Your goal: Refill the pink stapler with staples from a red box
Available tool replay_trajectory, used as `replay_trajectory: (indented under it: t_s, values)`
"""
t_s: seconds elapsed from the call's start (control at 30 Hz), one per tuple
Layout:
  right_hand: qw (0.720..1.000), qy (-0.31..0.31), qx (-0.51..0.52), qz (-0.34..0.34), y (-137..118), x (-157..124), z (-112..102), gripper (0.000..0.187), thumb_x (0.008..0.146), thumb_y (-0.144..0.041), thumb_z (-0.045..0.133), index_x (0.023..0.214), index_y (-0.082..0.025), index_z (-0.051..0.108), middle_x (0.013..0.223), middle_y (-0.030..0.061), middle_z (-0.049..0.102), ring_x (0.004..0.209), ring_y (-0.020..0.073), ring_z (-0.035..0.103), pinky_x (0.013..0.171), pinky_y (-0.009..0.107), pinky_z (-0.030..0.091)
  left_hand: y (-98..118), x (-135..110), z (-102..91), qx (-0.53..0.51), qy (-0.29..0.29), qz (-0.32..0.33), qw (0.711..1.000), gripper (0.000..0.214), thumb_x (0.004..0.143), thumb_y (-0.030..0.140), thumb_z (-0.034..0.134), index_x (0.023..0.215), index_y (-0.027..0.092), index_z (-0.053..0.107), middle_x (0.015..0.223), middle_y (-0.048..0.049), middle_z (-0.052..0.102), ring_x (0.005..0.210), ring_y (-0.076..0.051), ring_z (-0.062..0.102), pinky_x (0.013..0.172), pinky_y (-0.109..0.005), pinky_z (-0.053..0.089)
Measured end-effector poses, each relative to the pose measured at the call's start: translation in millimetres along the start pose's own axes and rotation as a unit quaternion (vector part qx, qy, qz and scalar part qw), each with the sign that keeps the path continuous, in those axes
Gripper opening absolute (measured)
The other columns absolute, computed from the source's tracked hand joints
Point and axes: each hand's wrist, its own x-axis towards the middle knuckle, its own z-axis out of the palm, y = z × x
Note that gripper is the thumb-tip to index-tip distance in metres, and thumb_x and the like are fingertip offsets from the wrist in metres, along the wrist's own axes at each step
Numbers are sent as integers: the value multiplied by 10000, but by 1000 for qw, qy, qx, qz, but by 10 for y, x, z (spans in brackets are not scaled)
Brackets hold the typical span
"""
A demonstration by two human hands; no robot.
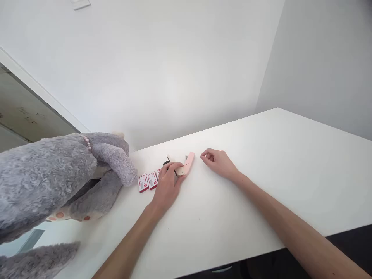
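Note:
A pink stapler point(188, 164) lies on the white table point(261, 186) near its far edge. My left hand point(167, 186) rests over the stapler's rear end, fingers curled on it. My right hand point(217, 162) lies on the table just right of the stapler, fingers loosely curled with fingertips pinched; what they hold, if anything, is too small to see. Small red and white boxes point(147, 181) stand in a row just left of my left hand, one partly hidden behind it.
A large grey plush toy point(58, 174) with a pink bead collar lies on the table's left side, close to the boxes. White walls stand behind the table. The table's near edge runs along the lower right.

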Motion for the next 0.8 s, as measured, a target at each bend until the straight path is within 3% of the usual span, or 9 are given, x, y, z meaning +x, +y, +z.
replay_trajectory:
  t_s: [0.3,0.57,0.8]
  values:
    - [1000,-25,-10,5,-53,-11,-26,203,945,-416,562,928,-264,696,810,-5,700,702,168,594,600,294,445,-1,6,10,46,46,82,995,313,987,206,645,1272,280,539,1273,-53,682,1203,-261,597,1022,-448,480]
    - [999,-37,31,24,-69,-10,-45,368,956,-590,593,1106,-265,676,1110,40,743,717,150,646,641,309,502,40,19,-4,64,105,142,982,305,987,193,655,1264,266,548,1232,-48,718,1191,-245,623,1026,-440,479]
    - [970,-169,172,10,-201,-62,-80,494,943,-599,656,1303,-261,653,1168,77,761,711,159,692,641,321,533,110,39,-49,68,154,206,964,312,965,156,693,1219,261,546,1186,-32,765,1157,-221,678,1043,-442,469]
